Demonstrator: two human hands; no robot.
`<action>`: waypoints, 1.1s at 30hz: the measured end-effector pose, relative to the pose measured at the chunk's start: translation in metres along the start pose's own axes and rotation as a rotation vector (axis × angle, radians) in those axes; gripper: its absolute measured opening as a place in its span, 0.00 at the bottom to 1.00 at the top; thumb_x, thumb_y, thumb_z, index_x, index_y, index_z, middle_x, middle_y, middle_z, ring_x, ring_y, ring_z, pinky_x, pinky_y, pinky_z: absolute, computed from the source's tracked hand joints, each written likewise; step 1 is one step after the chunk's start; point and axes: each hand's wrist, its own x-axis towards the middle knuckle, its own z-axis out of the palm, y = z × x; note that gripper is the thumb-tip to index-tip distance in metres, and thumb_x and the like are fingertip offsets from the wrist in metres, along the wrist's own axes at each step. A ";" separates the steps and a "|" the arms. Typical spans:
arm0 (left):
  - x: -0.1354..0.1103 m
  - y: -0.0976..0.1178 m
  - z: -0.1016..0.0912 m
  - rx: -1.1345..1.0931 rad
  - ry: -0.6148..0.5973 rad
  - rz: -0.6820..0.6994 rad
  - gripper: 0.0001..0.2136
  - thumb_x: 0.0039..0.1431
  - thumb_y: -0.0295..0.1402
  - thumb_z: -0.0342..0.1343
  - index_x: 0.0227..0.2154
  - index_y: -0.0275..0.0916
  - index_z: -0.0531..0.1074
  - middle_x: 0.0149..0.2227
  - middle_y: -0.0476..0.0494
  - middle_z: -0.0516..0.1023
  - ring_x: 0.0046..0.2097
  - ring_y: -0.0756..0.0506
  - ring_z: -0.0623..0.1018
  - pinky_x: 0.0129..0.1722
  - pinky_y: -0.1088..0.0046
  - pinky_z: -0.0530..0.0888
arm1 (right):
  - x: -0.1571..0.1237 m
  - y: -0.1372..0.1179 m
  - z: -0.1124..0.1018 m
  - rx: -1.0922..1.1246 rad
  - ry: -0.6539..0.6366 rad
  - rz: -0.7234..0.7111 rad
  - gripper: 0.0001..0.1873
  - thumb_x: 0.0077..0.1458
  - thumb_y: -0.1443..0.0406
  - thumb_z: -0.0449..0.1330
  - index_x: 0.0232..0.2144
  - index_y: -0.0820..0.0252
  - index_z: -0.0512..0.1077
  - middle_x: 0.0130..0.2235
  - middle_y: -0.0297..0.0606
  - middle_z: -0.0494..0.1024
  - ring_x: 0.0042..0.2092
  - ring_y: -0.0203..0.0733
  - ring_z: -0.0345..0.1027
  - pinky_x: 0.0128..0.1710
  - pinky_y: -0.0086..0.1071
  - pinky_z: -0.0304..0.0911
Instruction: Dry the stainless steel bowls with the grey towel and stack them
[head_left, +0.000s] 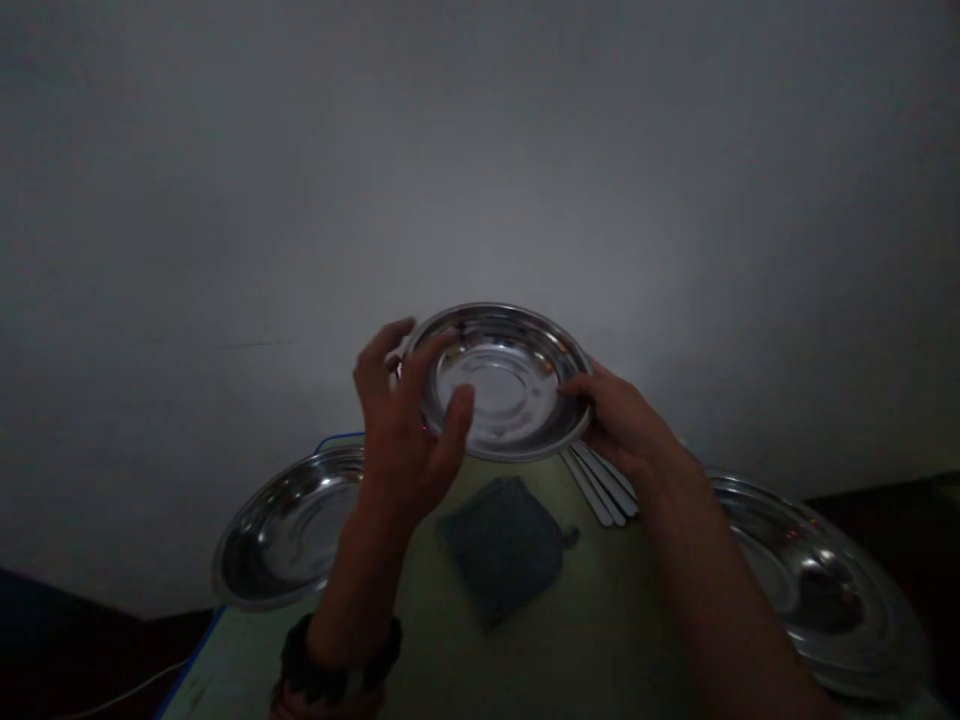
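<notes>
My left hand (pixel 405 430) grips the near-left rim of a small steel plate (pixel 510 390). The thumb lies across the inside of the dish and the fingers curl over its left edge. My right hand (pixel 622 425) clasps the opposite rim, with its fingertips on the right edge and the palm below and behind it. Between the two hands the plate is lifted clear of the table (pixel 600 650) and tilted so its shiny hollow faces me, with the pale wall (pixel 480 150) behind it. A dark wristband (pixel 337 675) sits round my left wrist.

Directly below the plate, flat on the light green table, lies a square grey-blue cloth pad (pixel 504 548) with a small loop at one corner. Just to its right, partly under my right wrist, a few white flat sticks (pixel 600 488) lie side by side; I cannot tell what they are. A larger steel dish (pixel 289 535) rests at the table's left corner, beside my left forearm, its rim reaching past the blue-trimmed table edge. At the right, under and beyond my right forearm, sits another wide steel dish (pixel 825 585); its rim looks doubled, so it may be more than one stacked. A thin white cable (pixel 127 695) runs across the dark lower left.
</notes>
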 end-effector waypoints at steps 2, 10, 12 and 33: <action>-0.002 -0.007 0.010 -0.183 0.038 -0.410 0.32 0.50 0.35 0.59 0.59 0.43 0.58 0.61 0.36 0.61 0.57 0.36 0.67 0.51 0.55 0.70 | -0.003 -0.005 0.004 -0.057 0.031 -0.042 0.21 0.42 0.73 0.54 0.42 0.55 0.68 0.23 0.25 0.69 0.21 0.30 0.60 0.20 0.24 0.61; -0.019 -0.026 0.044 -0.587 -0.328 -0.963 0.16 0.44 0.29 0.53 0.39 0.39 0.70 0.27 0.51 0.72 0.23 0.50 0.72 0.18 0.77 0.68 | -0.016 -0.032 -0.060 -0.653 -0.137 -0.009 0.31 0.61 0.45 0.42 0.46 0.58 0.72 0.41 0.44 0.79 0.42 0.44 0.73 0.48 0.43 0.67; -0.023 -0.022 0.046 -0.476 -0.465 -0.923 0.14 0.45 0.31 0.54 0.38 0.39 0.71 0.25 0.51 0.73 0.23 0.49 0.73 0.19 0.77 0.68 | -0.021 -0.036 -0.098 -0.914 -0.023 0.004 0.30 0.60 0.45 0.44 0.51 0.58 0.70 0.50 0.47 0.76 0.51 0.48 0.69 0.54 0.44 0.62; -0.025 -0.014 0.052 -0.457 -0.785 -0.889 0.14 0.49 0.40 0.57 0.38 0.43 0.78 0.32 0.47 0.82 0.37 0.42 0.79 0.34 0.71 0.73 | -0.067 -0.019 -0.248 -1.271 -0.292 0.389 0.25 0.41 0.52 0.64 0.37 0.65 0.77 0.38 0.44 0.82 0.41 0.52 0.75 0.39 0.34 0.67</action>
